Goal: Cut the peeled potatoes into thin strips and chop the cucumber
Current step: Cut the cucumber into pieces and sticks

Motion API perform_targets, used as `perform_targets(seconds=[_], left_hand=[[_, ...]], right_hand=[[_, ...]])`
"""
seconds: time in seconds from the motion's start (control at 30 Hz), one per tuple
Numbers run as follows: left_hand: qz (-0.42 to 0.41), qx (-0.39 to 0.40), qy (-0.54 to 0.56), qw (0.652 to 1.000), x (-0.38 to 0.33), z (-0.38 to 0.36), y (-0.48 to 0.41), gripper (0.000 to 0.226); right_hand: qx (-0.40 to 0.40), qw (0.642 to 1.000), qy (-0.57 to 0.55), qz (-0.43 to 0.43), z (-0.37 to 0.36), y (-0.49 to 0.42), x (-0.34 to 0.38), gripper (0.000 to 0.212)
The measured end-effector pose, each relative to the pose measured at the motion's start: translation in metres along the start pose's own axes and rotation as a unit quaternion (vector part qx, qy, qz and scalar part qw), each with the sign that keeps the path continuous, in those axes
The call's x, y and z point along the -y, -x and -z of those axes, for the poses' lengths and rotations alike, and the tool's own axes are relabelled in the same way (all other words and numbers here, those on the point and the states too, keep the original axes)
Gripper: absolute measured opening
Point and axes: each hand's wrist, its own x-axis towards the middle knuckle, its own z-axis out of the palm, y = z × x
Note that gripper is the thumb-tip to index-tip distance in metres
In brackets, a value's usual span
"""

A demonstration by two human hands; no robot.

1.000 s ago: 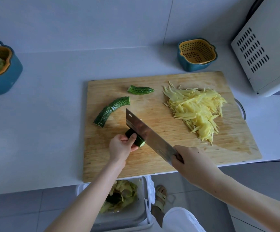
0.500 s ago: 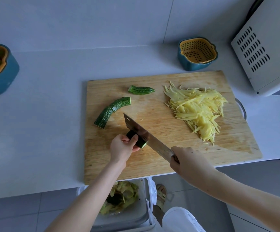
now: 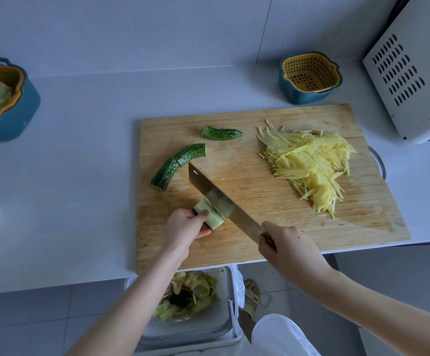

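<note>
Potato stage judged complete: heap of pale yellow potato strips [image 3: 309, 163] lying on the right half of the rectangular bamboo cutting board [image 3: 247, 176]; no whole potato in view.

Cucumber stage judged barely begun. Short dark-green cucumber section [image 3: 207, 213], pale cut face up, at the near left of the board, pinched by the left hand [image 3: 185, 227], fingers [image 3: 204, 232] curled round it, thumb on top. Broad steel cleaver [image 3: 221, 199] set edge-down against the right side of that section, handle gripped by the right hand [image 3: 288, 245], fingers clenched round it.

Left to chop: long curved dark-green cucumber length [image 3: 178, 165] near the left board edge, seemingly parted across its middle, and small pointed cucumber end [image 3: 221, 133] farther back. No chopped cucumber seen on the board.

Surroundings: blue bowl with yellow slotted strainer [image 3: 310, 75] behind the board; second blue bowl with orange strainer [image 3: 29, 104] at the far left of the white table [image 3: 80, 150], holding pale green shreds; white vented appliance [image 3: 409, 73] at right rear; white bin of peelings [image 3: 230, 304] below the table edge.

Obstructions: potato heap well apart from the cutting spot. Curved length just beside the cleaver's far corner, liable to be nudged. Left fingertips just beside the blade, judged the main hazard.
</note>
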Motion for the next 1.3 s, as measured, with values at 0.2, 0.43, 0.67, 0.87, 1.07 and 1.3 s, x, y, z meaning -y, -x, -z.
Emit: perform_targets(seconds=[0.2,0.43,0.67,0.87,1.07,1.3], left_hand=[[0.000,-0.028,0.006,1.000,0.001,-0.006,0.002,0.020],[0.006,-0.034,0.030,0.999,0.002,-0.007,0.003,0.021],[0.003,-0.019,0.036,0.999,-0.001,-0.005,0.003,0.019],[-0.006,-0.013,0.022,1.000,0.000,-0.003,0.003,0.010],[-0.021,-0.039,-0.078,0.996,0.000,0.005,0.005,0.021],[-0.290,-0.128,-0.389,0.865,-0.022,0.005,-0.017,0.029]], right_hand=[[0.008,1.000,-0.002,0.008,0.003,0.009,-0.001,0.019],[0.048,0.997,0.064,0.000,-0.002,0.014,0.003,0.037],[0.072,0.994,0.083,-0.018,-0.010,0.003,0.006,0.029],[0.060,0.997,0.049,-0.005,-0.023,-0.001,0.004,0.039],[0.014,1.000,-0.018,0.011,-0.005,0.016,0.003,0.033],[-0.029,0.997,-0.056,-0.054,0.012,0.012,-0.006,0.034]])
